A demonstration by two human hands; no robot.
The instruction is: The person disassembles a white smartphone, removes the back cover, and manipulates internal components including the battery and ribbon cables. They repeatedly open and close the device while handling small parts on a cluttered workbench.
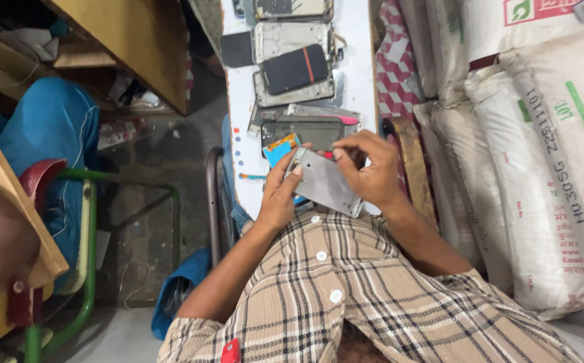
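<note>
Beige plaid shirt [345,289], white buttons, short sleeves

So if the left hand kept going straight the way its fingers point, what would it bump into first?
Probably the blue and orange card just past the left hand, though depth is hard to judge. The hand already grips the grey phone panel.

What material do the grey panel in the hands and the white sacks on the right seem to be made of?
Grey panel: probably metal, with a matte, flat grey face and thin rigid edges; plastic is possible. White sacks: woven plastic fabric, judging by the dull sheen and creased, bulging sides.
</note>
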